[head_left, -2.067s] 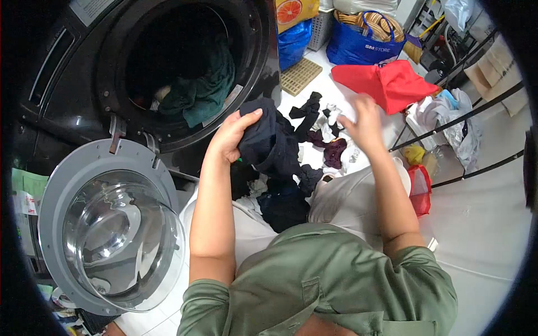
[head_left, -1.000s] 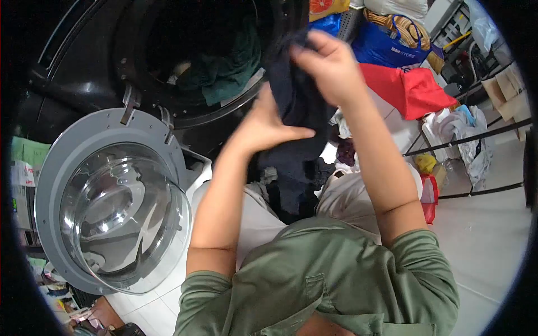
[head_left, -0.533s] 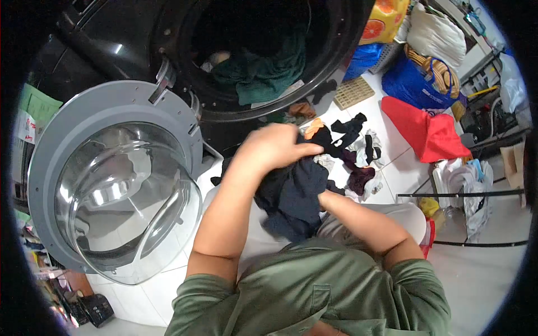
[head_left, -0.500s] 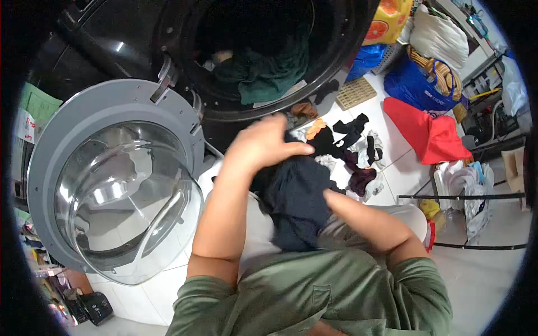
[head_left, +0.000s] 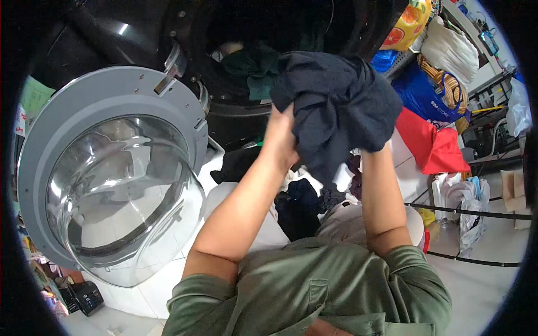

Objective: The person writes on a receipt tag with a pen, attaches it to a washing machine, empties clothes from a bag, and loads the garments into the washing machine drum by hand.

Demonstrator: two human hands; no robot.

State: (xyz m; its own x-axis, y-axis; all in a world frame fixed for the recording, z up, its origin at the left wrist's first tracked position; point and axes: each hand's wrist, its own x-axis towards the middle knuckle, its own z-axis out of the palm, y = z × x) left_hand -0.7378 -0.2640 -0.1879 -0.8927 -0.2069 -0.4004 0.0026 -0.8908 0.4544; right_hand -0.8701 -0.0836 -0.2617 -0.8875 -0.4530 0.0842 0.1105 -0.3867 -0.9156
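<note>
A dark navy garment, bunched and draping in folds, is held up in front of the washing machine. My left hand is closed on the garment's left side, with part of the fingers covered by cloth. On the other side, my right hand supports it from beneath; the fabric hides most of its fingers. Behind the garment, the machine's dark round opening has green cloth inside. More dark clothing lies between my legs, below the raised garment.
The machine's round glass door stands swung out at the left. A black cloth and other clothes are on the white floor. At the right are a red cloth bag, a blue bag and a black metal rack.
Both hands have lifted the navy garment from my lap, up and forward to the front of the machine's opening. The view has shifted slightly.
</note>
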